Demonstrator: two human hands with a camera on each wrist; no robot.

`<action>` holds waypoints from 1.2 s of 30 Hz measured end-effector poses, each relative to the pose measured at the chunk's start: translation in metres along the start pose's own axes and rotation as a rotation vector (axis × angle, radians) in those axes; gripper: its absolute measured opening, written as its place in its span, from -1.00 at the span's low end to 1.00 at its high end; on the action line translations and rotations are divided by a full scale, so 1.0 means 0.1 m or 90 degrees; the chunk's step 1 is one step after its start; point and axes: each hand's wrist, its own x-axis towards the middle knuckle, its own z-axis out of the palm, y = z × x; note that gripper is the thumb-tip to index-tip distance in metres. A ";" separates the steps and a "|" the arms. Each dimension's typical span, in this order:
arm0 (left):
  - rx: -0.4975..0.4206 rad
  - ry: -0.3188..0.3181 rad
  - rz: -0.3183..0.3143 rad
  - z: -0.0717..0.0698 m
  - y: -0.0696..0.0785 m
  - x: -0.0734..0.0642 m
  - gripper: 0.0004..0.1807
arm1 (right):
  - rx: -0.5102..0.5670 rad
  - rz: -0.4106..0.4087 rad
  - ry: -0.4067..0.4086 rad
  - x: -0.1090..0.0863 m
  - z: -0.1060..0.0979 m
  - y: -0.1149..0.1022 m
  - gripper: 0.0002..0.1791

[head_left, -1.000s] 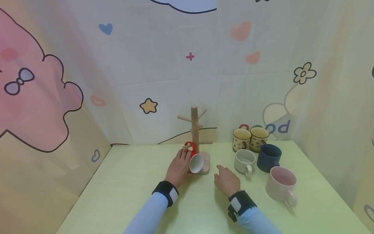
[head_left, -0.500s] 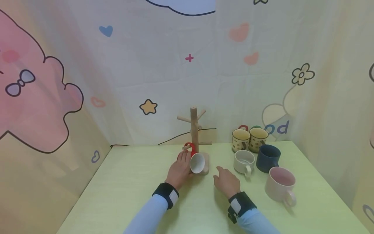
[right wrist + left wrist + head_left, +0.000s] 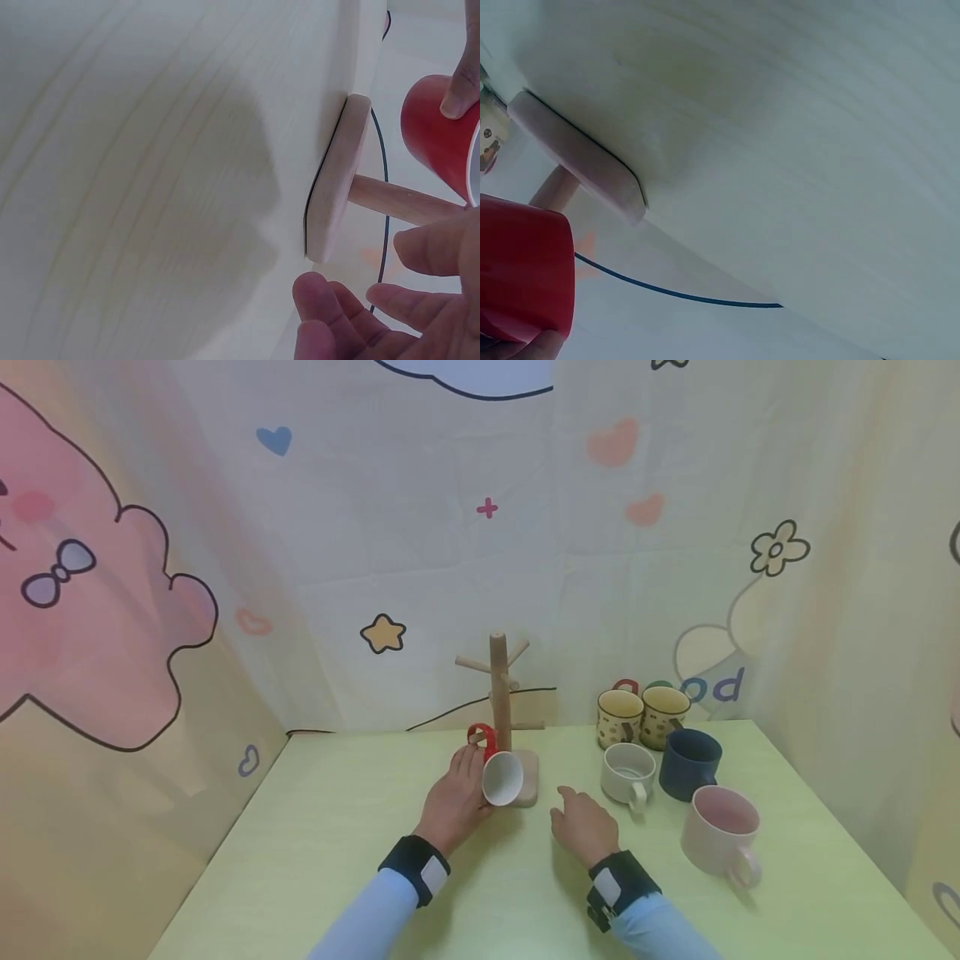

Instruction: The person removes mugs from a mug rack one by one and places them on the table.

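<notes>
My left hand [image 3: 453,797] grips a red mug [image 3: 525,270] with a white inside, tilted so its mouth faces the head camera and the right. The mug's red handle loop overlaps the tip of a low peg on the wooden mug tree [image 3: 499,693]. In the right wrist view, left fingers press the mug's red side, apart from the tree's base [image 3: 337,184]. My right hand [image 3: 585,827] hovers above the table to the right of the tree, fingers loosely bent, holding nothing.
To the right stand a white mug [image 3: 628,777], a dark blue mug [image 3: 690,766], a pink mug [image 3: 720,831] and two spotted cream mugs [image 3: 619,718] at the back. A printed curtain [image 3: 420,527] hangs behind the pale table [image 3: 315,860].
My left hand and the red mug have shifted slightly left, and the handle loop now sits at the peg's tip instead of farther in. My right hand stays almost still.
</notes>
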 end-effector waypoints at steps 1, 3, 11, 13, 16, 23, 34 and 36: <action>-0.005 0.001 -0.003 -0.01 0.00 -0.01 0.08 | 0.000 0.000 -0.001 0.00 0.00 -0.01 -0.55; -0.013 0.003 -0.009 -0.03 -0.02 -0.03 0.09 | 0.001 0.001 -0.002 0.00 -0.01 -0.01 -0.55; -0.099 0.009 -0.066 -0.13 -0.08 -0.18 0.10 | -0.003 0.005 -0.017 0.02 -0.05 -0.03 -0.54; -0.138 0.001 -0.087 -0.17 -0.10 -0.22 0.09 | -0.004 0.000 -0.018 0.03 -0.07 -0.02 -0.54; -0.209 -0.020 -0.116 -0.26 -0.12 -0.25 0.04 | -0.003 -0.016 -0.019 0.06 -0.11 -0.02 -0.54; -0.389 -0.117 -0.146 -0.45 -0.13 -0.27 -0.05 | 0.010 -0.060 -0.031 0.13 -0.24 -0.03 -0.55; -0.694 -0.378 -0.120 -0.50 -0.03 -0.21 -0.27 | 0.027 -0.149 -0.159 0.20 -0.48 -0.10 -0.46; -0.715 -0.416 -0.081 -0.49 0.01 -0.19 -0.28 | 0.036 -0.156 -0.199 0.18 -0.54 -0.15 -0.39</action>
